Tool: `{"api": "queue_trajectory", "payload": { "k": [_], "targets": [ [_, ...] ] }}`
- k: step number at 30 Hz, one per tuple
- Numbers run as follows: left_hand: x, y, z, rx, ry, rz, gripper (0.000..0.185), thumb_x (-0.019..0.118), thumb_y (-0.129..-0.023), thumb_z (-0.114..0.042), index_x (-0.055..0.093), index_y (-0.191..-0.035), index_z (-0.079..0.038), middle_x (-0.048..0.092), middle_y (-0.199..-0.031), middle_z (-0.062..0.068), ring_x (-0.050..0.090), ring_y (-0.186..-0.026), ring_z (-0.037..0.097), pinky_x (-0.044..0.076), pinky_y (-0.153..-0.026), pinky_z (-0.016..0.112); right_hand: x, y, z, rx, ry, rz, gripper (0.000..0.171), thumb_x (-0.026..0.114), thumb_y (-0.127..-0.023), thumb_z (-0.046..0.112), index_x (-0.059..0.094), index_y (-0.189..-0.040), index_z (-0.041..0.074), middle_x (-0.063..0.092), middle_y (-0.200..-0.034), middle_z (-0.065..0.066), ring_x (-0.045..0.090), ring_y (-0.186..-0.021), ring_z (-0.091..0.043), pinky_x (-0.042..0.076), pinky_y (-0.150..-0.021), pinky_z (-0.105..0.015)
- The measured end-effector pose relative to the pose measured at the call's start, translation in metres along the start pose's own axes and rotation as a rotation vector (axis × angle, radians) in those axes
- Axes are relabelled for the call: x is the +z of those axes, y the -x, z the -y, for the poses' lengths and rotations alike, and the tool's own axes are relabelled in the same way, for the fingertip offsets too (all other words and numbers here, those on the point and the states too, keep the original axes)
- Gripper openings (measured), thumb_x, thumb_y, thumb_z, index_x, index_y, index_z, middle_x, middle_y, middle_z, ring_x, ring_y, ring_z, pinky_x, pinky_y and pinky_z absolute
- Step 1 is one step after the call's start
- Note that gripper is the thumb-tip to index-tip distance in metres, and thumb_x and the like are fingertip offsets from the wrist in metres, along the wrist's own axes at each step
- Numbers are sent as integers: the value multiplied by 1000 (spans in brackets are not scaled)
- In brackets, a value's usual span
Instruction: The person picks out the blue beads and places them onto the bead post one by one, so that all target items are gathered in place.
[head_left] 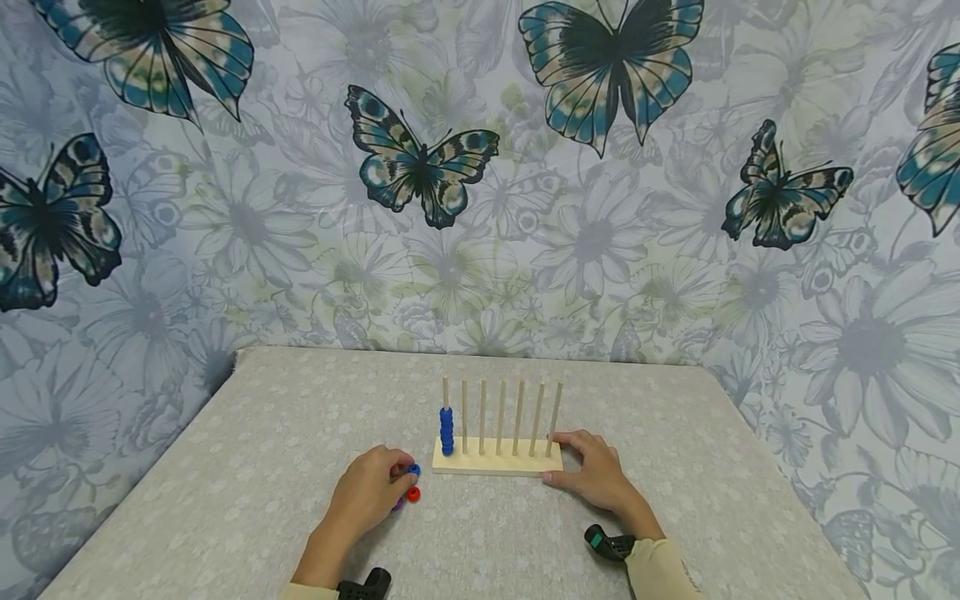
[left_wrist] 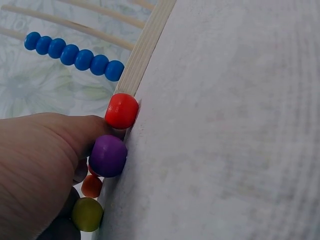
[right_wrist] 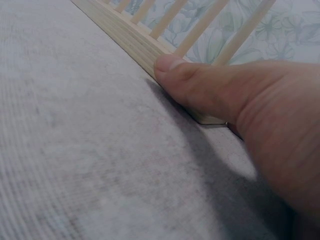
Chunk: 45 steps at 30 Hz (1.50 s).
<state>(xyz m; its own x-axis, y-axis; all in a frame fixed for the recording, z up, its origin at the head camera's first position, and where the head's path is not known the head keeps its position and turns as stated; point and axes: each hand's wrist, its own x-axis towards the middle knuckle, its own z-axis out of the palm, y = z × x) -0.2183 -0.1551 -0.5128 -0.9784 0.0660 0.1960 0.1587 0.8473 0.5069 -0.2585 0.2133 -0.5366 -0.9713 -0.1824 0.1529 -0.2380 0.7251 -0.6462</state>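
A wooden peg base (head_left: pixel 487 465) with several upright pegs stands on the grey table, and a stack of blue beads (head_left: pixel 447 431) sits on its leftmost peg. My right hand (head_left: pixel 567 458) grips the base's right end, thumb (right_wrist: pixel 185 80) pressed on the front edge (right_wrist: pixel 125 42). My left hand (head_left: pixel 401 482) lies just left of the base, fingers curled round a cluster of loose beads. A red bead (left_wrist: pixel 121 110), a purple bead (left_wrist: pixel 108 156), an orange bead (left_wrist: pixel 91 186) and an olive bead (left_wrist: pixel 87 214) show at its fingers. The blue stack (left_wrist: pixel 75 52) appears behind them.
The table (head_left: pixel 262 433) is covered in pale grey cloth and backed by a butterfly-print cloth (head_left: pixel 420 167). Its left edge runs diagonally toward me, and its right edge (head_left: pixel 757 433) falls away beside my right arm.
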Motion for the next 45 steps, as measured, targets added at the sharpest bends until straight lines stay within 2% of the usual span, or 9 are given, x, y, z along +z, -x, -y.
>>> {"api": "queue_trajectory", "payload": {
  "k": [7, 11, 20, 26, 32, 36, 41, 45],
  "targets": [
    [-1, 0, 1, 2, 21, -14, 18, 80, -84, -26, 77, -99, -17, 59, -78, -7, 51, -67, 8, 43, -59, 28, 0, 0, -1, 2, 5, -3, 71, 84, -72, 57, 62, -133, 29, 62, -129, 6, 51, -126, -23, 31, -104, -50],
    [-2, 0, 1, -4, 27, -43, 19, 80, -84, -27, 77, -100, -17, 59, -78, -7, 50, -67, 8, 42, -58, 27, 0, 0, -1, 4, 7, -2, 70, 84, -72, 57, 62, -133, 29, 62, -129, 6, 52, -126, -23, 31, -104, -50],
    [-4, 2, -2, 0, 33, -174, 23, 77, -85, -25, 77, -106, -14, 58, -79, -2, 47, -63, 9, 38, -51, 24, 0, 1, -1, -1, 7, -1, 70, 84, -72, 56, 62, -132, 29, 62, -130, 5, 52, -126, -23, 31, -104, -51],
    [-6, 1, -5, 64, 23, -300, 24, 80, -84, -24, 77, -105, -12, 59, -78, 2, 42, -58, 8, 33, -47, 22, 0, 1, -2, -10, 3, -8, 70, 85, -71, 56, 62, -132, 29, 63, -129, 6, 53, -124, -23, 32, -103, -50],
    [-8, -1, -7, 143, 22, -434, 23, 83, -81, -21, 76, -102, -13, 59, -80, -1, 36, -53, 4, 31, -45, 20, 0, 1, -3, 1, -2, -2, 71, 85, -71, 57, 62, -132, 30, 63, -128, 7, 52, -124, -22, 31, -105, -50],
    [-11, -3, -10, 168, 25, -492, 25, 84, -80, -20, 76, -102, -13, 61, -81, 1, 32, -51, 4, 31, -45, 20, 0, 0, -4, 4, -2, -1, 70, 84, -72, 57, 62, -133, 29, 62, -129, 6, 52, -125, -22, 30, -106, -51],
    [-16, -5, -16, 183, 33, -534, 24, 83, -81, -20, 75, -103, -12, 63, -83, 3, 37, -52, 3, 34, -46, 19, 0, 0, -3, 2, -8, 2, 70, 84, -72, 56, 62, -133, 29, 62, -129, 6, 52, -125, -23, 29, -106, -51],
    [-19, -8, -20, 190, 56, -558, 24, 82, -82, -21, 74, -103, -13, 65, -88, 1, 48, -56, 8, 36, -47, 20, 0, 0, -2, -4, -5, 0, 70, 84, -73, 56, 62, -133, 29, 62, -128, 6, 52, -124, -23, 30, -106, -51]
  ]
}}
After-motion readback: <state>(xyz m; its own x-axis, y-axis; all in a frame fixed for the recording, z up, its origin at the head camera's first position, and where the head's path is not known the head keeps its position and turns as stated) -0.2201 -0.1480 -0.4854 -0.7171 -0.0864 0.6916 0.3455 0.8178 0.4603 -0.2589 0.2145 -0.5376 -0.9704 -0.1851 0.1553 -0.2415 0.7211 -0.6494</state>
